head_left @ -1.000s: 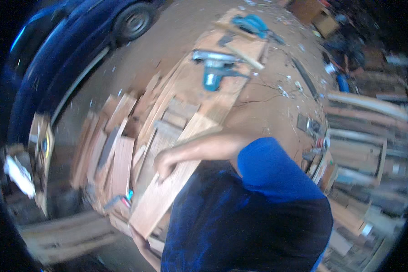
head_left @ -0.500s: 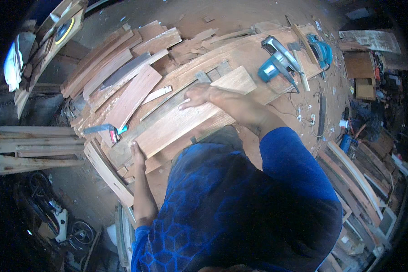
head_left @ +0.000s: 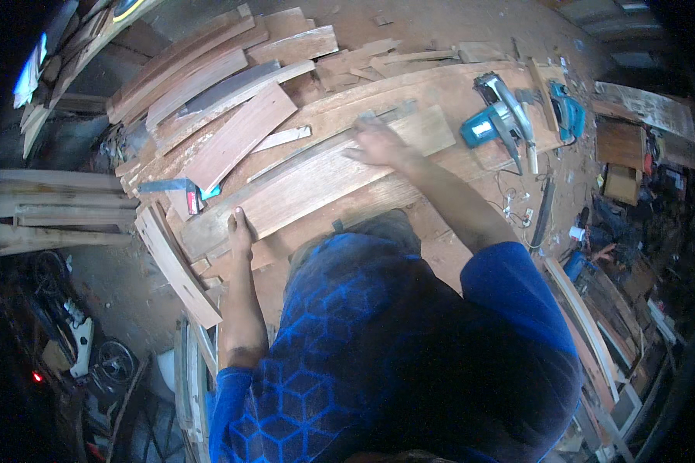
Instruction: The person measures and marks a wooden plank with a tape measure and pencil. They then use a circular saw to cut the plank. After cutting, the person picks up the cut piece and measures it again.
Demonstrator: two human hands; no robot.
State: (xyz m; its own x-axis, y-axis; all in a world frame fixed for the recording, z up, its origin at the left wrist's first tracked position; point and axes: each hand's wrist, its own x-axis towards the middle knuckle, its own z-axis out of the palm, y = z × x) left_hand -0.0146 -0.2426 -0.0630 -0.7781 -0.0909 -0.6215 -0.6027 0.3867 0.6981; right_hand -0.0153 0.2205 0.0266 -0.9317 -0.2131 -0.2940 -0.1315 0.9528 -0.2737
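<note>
the left hand [head_left: 240, 231] clasps the end of a pale plank [head_left: 320, 189] as the right hand [head_left: 380, 144], blurred and unclenched, lies toward its far edge, circular saw [head_left: 483, 126] rightward of both

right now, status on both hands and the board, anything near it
Left hand at left end of pale board. Right hand, blurred, at its upper edge. Circular saw beyond board's right end.
</note>
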